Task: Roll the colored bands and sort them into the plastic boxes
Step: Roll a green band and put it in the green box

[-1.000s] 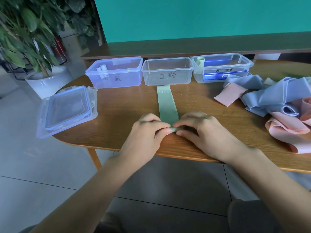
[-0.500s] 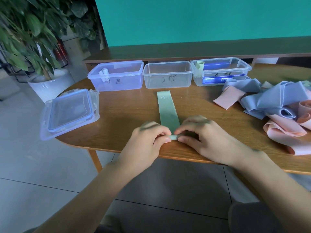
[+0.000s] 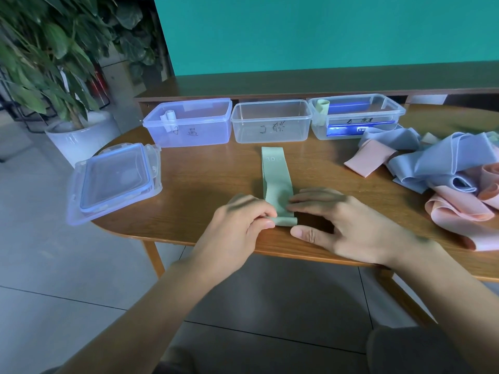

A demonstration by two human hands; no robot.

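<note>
A pale green band (image 3: 275, 174) lies flat on the wooden table (image 3: 205, 182), pointing toward the boxes, with its near end rolled into a small tube. My left hand (image 3: 240, 225) pinches the left end of that roll. My right hand (image 3: 348, 228) rests its straight fingertips on the band just above the roll, thumb stretched out on the table beside it. Three plastic boxes stand in a row at the back: a bluish box (image 3: 189, 128), a clear middle box (image 3: 271, 122) and a clear right box (image 3: 359, 114).
A loose pile of blue and pink bands (image 3: 445, 166) covers the table's right side. Stacked lids (image 3: 116, 179) sit at the left edge. A small white roll (image 3: 169, 116) and a pale green roll (image 3: 322, 106) sit at box rims. A potted plant (image 3: 48, 63) stands on the left.
The rolled end has become visible between my hands. My right hand has flattened out, its thumb drawn away from the roll.
</note>
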